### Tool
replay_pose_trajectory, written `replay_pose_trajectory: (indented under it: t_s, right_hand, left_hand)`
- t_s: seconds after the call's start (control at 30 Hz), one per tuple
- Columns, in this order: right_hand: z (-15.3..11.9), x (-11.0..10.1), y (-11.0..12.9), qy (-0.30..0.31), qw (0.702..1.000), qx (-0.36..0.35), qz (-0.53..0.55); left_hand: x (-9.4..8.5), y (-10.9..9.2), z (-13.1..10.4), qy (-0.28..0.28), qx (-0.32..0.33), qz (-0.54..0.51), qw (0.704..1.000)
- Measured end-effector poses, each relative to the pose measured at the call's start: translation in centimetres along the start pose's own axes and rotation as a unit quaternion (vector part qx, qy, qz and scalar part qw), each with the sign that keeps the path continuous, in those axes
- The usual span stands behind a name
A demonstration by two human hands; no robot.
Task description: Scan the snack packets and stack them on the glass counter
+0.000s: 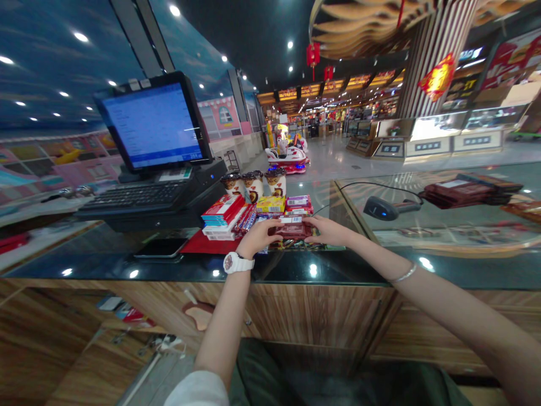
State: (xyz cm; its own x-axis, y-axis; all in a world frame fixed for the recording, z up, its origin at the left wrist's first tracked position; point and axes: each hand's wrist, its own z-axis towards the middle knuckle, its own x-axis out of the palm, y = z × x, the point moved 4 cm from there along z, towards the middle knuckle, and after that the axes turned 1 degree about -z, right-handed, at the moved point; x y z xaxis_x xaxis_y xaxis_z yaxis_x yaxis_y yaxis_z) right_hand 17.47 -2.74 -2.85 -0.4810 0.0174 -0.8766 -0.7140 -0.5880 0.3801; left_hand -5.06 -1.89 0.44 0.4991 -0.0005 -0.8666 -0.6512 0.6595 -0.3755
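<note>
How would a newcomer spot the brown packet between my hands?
From the big monitor, go right past the red-topped stack of boxes. Stop between your left hand and right hand, nearer than the yellow box. The packet is dark brown with a whitish label, unlike the brightly coloured boxes behind it; similar brown packs lie right of the scanner.

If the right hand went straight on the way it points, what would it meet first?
Most likely the brown packet; the right hand seems to touch its edge, though depth's unclear.
</note>
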Motion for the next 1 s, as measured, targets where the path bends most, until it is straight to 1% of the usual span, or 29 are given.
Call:
replay_pose_trajectory:
  t_s: [0.2,0.33,0.4,0.5,0.6,0.73,0.83,1.0]
  right_hand:
    - [0.0,-0.1,-0.3,0.018,1.000,-0.017,-0.010]
    - [-0.4,-0.9,-0.4,0.024,0.999,0.011,-0.047]
    - [-0.6,-1.4,-0.3,0.016,0.998,0.017,-0.052]
    - [-0.4,-2.2,-0.5,-0.014,0.999,0.002,-0.044]
    - [0.0,-3.0,-1.2,-0.047,0.998,-0.025,-0.042]
    - [-0.5,-5.0,-2.1,-0.074,0.993,-0.058,-0.073]
    - [-2.3,-7.2,-3.0,-0.084,0.989,-0.048,-0.113]
    - [-7.0,-11.0,-5.5,-0.111,0.981,-0.014,-0.159]
  left_hand:
    - [0.0,-0.1,0.0,-0.005,0.000,0.003,1.000]
    - [-0.1,-0.7,0.1,-0.023,-0.015,0.033,0.999]
    - [-0.3,-1.2,0.2,-0.034,-0.016,0.057,0.998]
    - [-0.5,-2.3,0.6,-0.045,-0.023,0.096,0.994]
    - [-0.3,-4.2,1.5,-0.040,-0.015,0.133,0.990]
    - [0.9,-8.1,3.6,-0.014,0.042,0.159,0.986]
    - [2.3,-11.1,5.6,0.003,0.082,0.165,0.983]
    - [4.4,-15.0,8.8,0.007,0.132,0.157,0.979]
